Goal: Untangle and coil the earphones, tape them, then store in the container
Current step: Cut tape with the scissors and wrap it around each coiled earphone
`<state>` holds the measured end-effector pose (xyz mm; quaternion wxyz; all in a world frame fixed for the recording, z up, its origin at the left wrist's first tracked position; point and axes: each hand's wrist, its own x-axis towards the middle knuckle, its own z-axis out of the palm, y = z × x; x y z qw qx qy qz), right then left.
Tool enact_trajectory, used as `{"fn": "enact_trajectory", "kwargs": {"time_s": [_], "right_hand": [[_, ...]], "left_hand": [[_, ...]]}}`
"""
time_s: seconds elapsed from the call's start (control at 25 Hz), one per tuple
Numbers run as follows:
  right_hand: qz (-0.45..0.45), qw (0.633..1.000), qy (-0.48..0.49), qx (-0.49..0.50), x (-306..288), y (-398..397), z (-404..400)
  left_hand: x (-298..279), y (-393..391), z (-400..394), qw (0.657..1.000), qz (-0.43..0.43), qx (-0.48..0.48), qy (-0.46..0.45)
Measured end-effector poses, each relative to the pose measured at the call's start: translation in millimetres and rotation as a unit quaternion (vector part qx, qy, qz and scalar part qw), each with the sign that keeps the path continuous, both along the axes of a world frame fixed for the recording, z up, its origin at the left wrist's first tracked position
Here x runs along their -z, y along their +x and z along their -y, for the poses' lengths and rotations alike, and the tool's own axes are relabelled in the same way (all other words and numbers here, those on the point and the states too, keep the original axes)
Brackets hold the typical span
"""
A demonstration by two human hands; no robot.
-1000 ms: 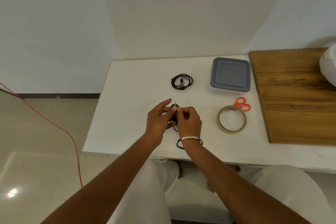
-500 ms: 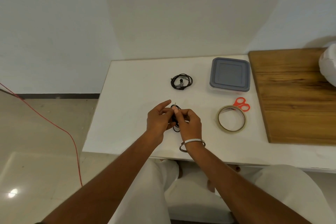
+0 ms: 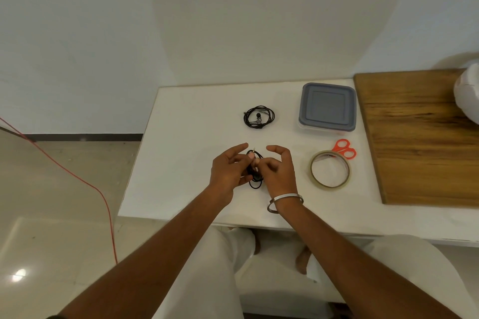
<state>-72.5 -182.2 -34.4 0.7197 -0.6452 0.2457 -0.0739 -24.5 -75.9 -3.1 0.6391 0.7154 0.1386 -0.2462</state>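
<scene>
A black earphone cable (image 3: 255, 179) is bunched into a small coil between my two hands above the white table (image 3: 186, 137). My left hand (image 3: 228, 169) holds the coil from the left, thumb and fingers curled round it. My right hand (image 3: 278, 172) pinches the cable from the right, its index finger raised. The jack tip sticks up between the hands. A second coiled black earphone (image 3: 258, 117) lies farther back on the table. The tape roll (image 3: 330, 170) lies to the right of my hands. The container (image 3: 327, 107) with a grey lid stands at the back right, closed.
Orange-handled scissors (image 3: 344, 149) lie just behind the tape roll. A wooden board (image 3: 420, 137) covers the table's right side, with a white object (image 3: 467, 96) at its far edge. A red cord (image 3: 77, 176) runs across the floor at left.
My right hand's index finger has lifted off the coil and spread out. The coil stays between both hands at the same spot.
</scene>
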Motion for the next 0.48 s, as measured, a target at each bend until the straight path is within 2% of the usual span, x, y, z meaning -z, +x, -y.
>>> {"fn": "enact_trajectory", "kwargs": {"time_s": [0.48], "right_hand": [[-0.027, 0.997, 0.045, -0.062, -0.7, 3.1, 10.1]], "left_hand": [[0.0, 0.3, 0.3, 1.000, -0.020, -0.002, -0.002]]}}
